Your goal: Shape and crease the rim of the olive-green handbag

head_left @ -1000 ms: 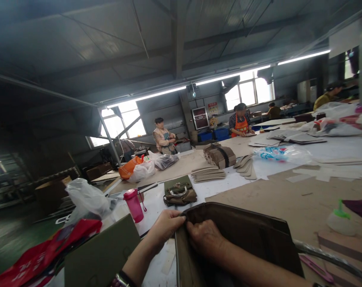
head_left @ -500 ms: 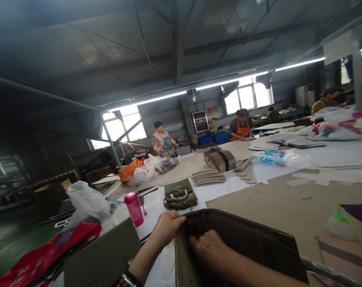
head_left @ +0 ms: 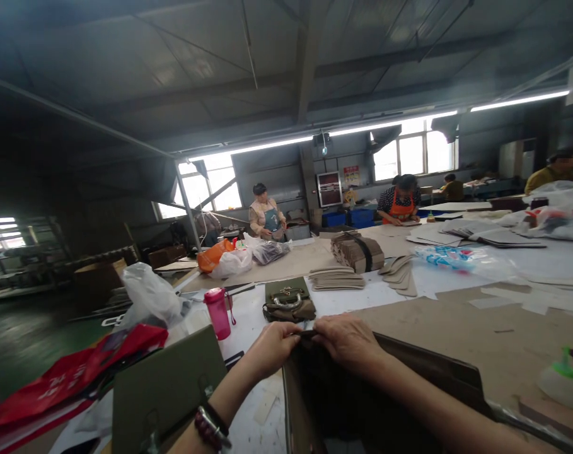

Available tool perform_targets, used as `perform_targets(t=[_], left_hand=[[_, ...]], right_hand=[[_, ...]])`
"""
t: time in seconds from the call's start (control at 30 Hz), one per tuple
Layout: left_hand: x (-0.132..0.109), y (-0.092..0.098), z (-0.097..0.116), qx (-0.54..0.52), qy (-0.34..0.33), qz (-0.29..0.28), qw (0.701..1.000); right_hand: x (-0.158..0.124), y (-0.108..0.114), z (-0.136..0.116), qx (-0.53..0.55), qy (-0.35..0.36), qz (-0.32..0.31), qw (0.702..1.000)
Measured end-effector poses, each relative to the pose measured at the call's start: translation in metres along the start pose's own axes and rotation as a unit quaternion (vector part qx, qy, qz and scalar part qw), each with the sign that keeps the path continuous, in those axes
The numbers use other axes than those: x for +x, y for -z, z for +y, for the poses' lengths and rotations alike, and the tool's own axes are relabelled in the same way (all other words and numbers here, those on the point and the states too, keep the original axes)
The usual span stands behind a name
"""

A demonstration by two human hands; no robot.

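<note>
A dark brown, open-topped bag (head_left: 430,366) stands at the table's near edge, its interior in deep shadow. At its far left corner, my left hand (head_left: 273,345) pinches the rim between thumb and fingers. My right hand (head_left: 347,337) grips the same rim just to the right, fingers folded over the edge. The two hands are close together, with a small gap between the fingertips. Beyond them lies an olive bag (head_left: 290,301) with a clear-wrapped handle. To the left of my left forearm is an olive-green bag or panel (head_left: 167,391) with metal fittings.
A pink bottle (head_left: 217,313) stands left of the hands. A red bag (head_left: 73,378) and white plastic bag (head_left: 151,295) lie further left. Stacked brown pieces (head_left: 337,279) and a bundle (head_left: 357,251) are beyond. At right stands a green-tipped glue bottle (head_left: 564,381). Co-workers stand across the table.
My right hand has come up from inside the bag to its rim, beside the left hand. The left hand stays on the corner. The view has turned slightly left.
</note>
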State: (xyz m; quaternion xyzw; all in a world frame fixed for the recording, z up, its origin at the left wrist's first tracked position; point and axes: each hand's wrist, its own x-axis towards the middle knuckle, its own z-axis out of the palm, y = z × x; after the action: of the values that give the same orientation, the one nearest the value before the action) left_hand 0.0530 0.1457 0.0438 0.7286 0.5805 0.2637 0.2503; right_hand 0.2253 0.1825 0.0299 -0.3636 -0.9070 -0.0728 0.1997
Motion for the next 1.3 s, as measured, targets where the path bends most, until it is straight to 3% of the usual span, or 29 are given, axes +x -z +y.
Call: perform_targets(t=[0.43, 0.63, 0.93, 1.17, 1.3], left_hand=[[0.007, -0.002, -0.008, -0.107, 0.039, 0.007, 0.994], [0.002, -0.002, -0.006, -0.246, 0.11, -0.049, 0.962], [-0.002, -0.004, -0.015, -0.316, 0.15, -0.038, 0.936], [-0.023, -0.014, 0.009, -0.268, 0.219, -0.017, 0.938], [-0.034, -0.013, 0.015, -0.322, 0.21, -0.061, 0.921]], right_hand=[[0.013, -0.008, -0.01, 0.005, -0.014, -0.009, 1.0], [0.019, -0.01, -0.008, 0.016, -0.049, -0.017, 0.999], [0.015, -0.007, -0.015, 0.026, -0.074, -0.008, 0.997], [0.017, -0.008, -0.02, 0.026, -0.101, -0.012, 0.995], [0.018, -0.007, -0.02, 0.029, -0.112, -0.021, 0.993]])
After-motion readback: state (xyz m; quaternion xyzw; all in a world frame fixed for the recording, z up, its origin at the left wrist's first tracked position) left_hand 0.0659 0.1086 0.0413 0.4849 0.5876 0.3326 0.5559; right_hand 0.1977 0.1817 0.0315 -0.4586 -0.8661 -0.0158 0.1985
